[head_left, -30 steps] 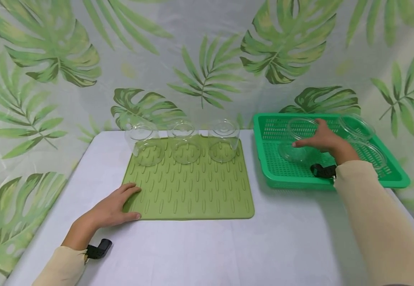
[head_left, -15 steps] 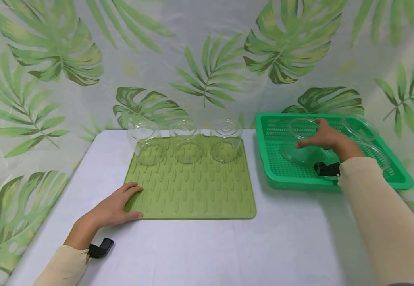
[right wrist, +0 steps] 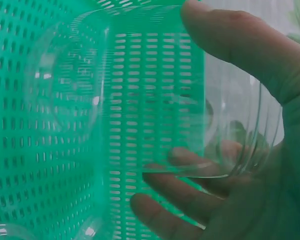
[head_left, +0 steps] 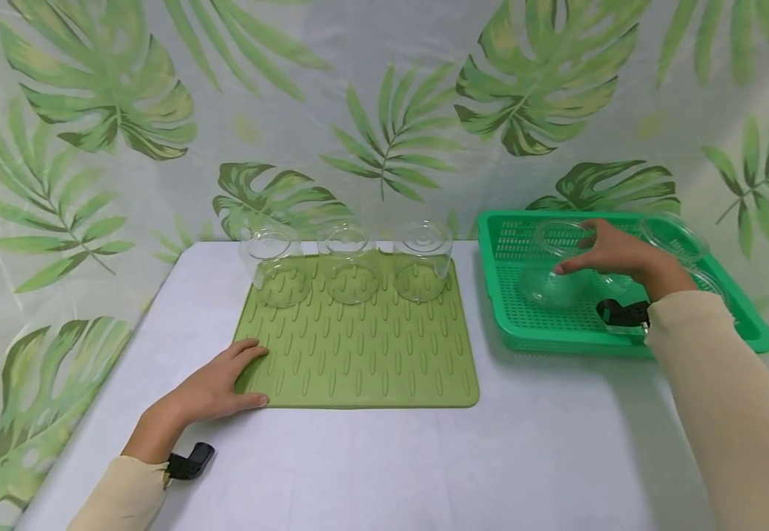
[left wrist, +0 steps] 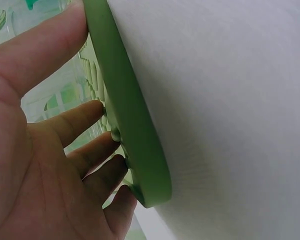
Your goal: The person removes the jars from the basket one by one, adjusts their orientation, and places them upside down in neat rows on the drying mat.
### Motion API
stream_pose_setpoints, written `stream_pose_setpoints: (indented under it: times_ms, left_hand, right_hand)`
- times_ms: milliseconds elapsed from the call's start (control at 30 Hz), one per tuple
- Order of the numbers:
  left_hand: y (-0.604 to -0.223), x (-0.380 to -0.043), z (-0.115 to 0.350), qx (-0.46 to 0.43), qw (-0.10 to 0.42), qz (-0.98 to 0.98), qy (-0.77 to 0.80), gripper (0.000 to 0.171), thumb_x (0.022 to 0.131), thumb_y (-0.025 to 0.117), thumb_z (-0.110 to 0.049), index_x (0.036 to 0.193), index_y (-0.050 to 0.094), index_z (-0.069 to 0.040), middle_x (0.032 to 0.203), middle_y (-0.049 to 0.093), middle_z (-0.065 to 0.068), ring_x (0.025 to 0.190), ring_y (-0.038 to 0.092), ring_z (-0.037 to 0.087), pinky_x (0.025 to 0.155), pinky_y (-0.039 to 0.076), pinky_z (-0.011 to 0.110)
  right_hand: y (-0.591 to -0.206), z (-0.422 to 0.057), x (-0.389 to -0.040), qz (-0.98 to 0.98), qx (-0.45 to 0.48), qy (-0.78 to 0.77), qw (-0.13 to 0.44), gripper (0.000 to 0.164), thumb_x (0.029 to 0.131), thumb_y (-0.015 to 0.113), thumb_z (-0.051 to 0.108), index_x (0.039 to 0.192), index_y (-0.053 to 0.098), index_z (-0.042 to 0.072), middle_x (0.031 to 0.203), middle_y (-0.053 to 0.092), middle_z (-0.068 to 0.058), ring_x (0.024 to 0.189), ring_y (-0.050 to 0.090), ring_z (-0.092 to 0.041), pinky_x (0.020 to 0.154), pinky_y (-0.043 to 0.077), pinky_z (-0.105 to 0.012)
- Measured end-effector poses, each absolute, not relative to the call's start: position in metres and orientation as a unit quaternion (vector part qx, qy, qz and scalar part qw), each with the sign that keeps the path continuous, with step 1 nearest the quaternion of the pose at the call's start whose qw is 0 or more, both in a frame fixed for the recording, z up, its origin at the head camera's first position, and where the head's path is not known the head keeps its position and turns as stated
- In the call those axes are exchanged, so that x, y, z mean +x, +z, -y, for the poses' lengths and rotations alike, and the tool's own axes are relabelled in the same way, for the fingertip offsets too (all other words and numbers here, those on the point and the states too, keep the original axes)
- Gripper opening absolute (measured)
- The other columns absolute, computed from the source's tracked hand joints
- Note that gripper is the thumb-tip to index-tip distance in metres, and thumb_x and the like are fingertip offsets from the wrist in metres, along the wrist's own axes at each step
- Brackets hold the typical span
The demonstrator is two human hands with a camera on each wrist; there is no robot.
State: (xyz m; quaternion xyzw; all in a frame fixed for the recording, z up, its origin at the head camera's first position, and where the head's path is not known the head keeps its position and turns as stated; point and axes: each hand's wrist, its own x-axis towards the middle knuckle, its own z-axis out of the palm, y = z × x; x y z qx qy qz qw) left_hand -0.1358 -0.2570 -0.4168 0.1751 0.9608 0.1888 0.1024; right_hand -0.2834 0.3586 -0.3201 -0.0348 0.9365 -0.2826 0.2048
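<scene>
My right hand (head_left: pixel 619 258) reaches into the green basket and grips a clear glass cup (head_left: pixel 546 284). In the right wrist view the thumb lies along one side of this cup (right wrist: pixel 155 110) and the fingers curl along the other. My left hand (head_left: pixel 214 387) rests at the left front corner of the green ridged mat (head_left: pixel 364 354), thumb and fingers spread; its fingertips touch the mat's edge (left wrist: pixel 127 105) in the left wrist view. Three clear glass cups, a left one (head_left: pixel 274 273), a middle one (head_left: pixel 349 273) and a right one (head_left: pixel 422 269), stand in a row along the mat's back.
The slotted green basket (head_left: pixel 506 332) stands on the table's right. Another clear cup (head_left: pixel 676 237) lies in it behind my right wrist, partly hidden by the sleeve. A leaf-patterned curtain (head_left: pixel 384 110) hangs behind the white-covered table (head_left: pixel 371 464).
My right wrist and forearm have shifted slightly right while the hand stays around the cup. The left hand stays at the mat. The head view has moved a little.
</scene>
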Motion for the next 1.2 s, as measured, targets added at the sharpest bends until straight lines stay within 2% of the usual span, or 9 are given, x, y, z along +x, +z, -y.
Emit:
stream_pose_setpoints:
  times_ms: [233, 367, 567, 767, 833, 900, 1000, 1200]
  left_hand:
    - [-0.418, -0.136, 0.258, 0.174, 0.103, -0.961, 0.188, 0.080, 0.082, 0.078, -0.044, 0.145, 0.046, -0.005, 0.153, 0.037, 0.022, 0.139, 0.039, 0.049, 0.104, 0.043, 0.062]
    - [-0.418, -0.136, 0.257, 0.180, 0.100, -0.959, 0.193, 0.079, 0.083, 0.077, -0.044, 0.145, 0.046, -0.005, 0.154, 0.037, 0.022, 0.139, 0.039, 0.049, 0.103, 0.043, 0.062]
    - [-0.417, -0.136, 0.256, 0.177, 0.109, -0.959, 0.191, 0.079, 0.083, 0.076, -0.044, 0.145, 0.046, -0.005, 0.154, 0.037, 0.022, 0.140, 0.038, 0.048, 0.104, 0.043, 0.062]
    - [-0.414, -0.136, 0.258, 0.178, 0.103, -0.961, 0.188, 0.078, 0.083, 0.077, -0.043, 0.144, 0.047, -0.004, 0.153, 0.038, 0.023, 0.139, 0.039, 0.048, 0.104, 0.043, 0.062]
    - [-0.414, -0.136, 0.258, 0.179, 0.103, -0.960, 0.190, 0.078, 0.083, 0.077, -0.043, 0.144, 0.047, -0.004, 0.153, 0.038, 0.023, 0.139, 0.039, 0.048, 0.104, 0.043, 0.062]
    - [-0.414, -0.136, 0.258, 0.179, 0.105, -0.959, 0.193, 0.078, 0.083, 0.077, -0.042, 0.144, 0.047, -0.004, 0.153, 0.037, 0.023, 0.140, 0.038, 0.049, 0.104, 0.042, 0.062]
    - [-0.415, -0.137, 0.258, 0.177, 0.107, -0.959, 0.195, 0.078, 0.083, 0.077, -0.043, 0.144, 0.047, -0.004, 0.154, 0.037, 0.023, 0.140, 0.038, 0.049, 0.105, 0.042, 0.062]
    - [-0.419, -0.137, 0.259, 0.176, 0.102, -0.960, 0.191, 0.079, 0.083, 0.077, -0.042, 0.145, 0.046, -0.005, 0.153, 0.037, 0.023, 0.139, 0.039, 0.049, 0.104, 0.042, 0.063]
  right_hand:
    - [-0.315, -0.361, -0.280, -0.939, -0.022, -0.302, 0.163, 0.124, 0.088, 0.071, 0.049, 0.154, -0.024, 0.003, 0.158, 0.018, -0.036, 0.138, 0.024, -0.059, 0.104, 0.033, -0.073]
    - [-0.310, -0.361, -0.276, -0.938, -0.017, -0.315, 0.142, 0.124, 0.088, 0.070, 0.051, 0.154, -0.026, 0.008, 0.161, 0.015, -0.032, 0.139, 0.025, -0.057, 0.104, 0.033, -0.072]
    - [-0.296, -0.356, -0.264, -0.938, -0.025, -0.327, 0.109, 0.122, 0.088, 0.070, 0.050, 0.155, -0.024, 0.012, 0.161, 0.019, -0.030, 0.137, 0.033, -0.054, 0.100, 0.038, -0.069]
    - [-0.281, -0.354, -0.252, -0.932, -0.034, -0.354, 0.069, 0.117, 0.089, 0.072, 0.041, 0.157, -0.020, 0.018, 0.162, 0.018, -0.028, 0.144, 0.026, -0.052, 0.102, 0.037, -0.067]
    - [-0.277, -0.353, -0.245, -0.931, -0.036, -0.359, 0.058, 0.114, 0.090, 0.073, 0.038, 0.158, -0.018, 0.022, 0.163, 0.018, -0.026, 0.145, 0.027, -0.049, 0.101, 0.046, -0.051]
    - [-0.274, -0.352, -0.237, -0.929, -0.041, -0.363, 0.048, 0.112, 0.090, 0.073, 0.034, 0.158, -0.016, 0.025, 0.164, 0.017, -0.024, 0.144, 0.029, -0.047, 0.093, 0.051, -0.030]
    - [-0.272, -0.350, -0.227, -0.926, -0.054, -0.373, 0.031, 0.110, 0.089, 0.075, 0.027, 0.158, -0.011, 0.030, 0.166, 0.014, -0.019, 0.142, 0.032, -0.045, 0.071, 0.044, -0.006]
    - [-0.272, -0.344, -0.216, -0.921, -0.084, -0.380, -0.003, 0.108, 0.087, 0.076, 0.017, 0.158, -0.004, 0.034, 0.165, 0.021, -0.014, 0.140, 0.034, -0.041, 0.071, 0.046, -0.003]
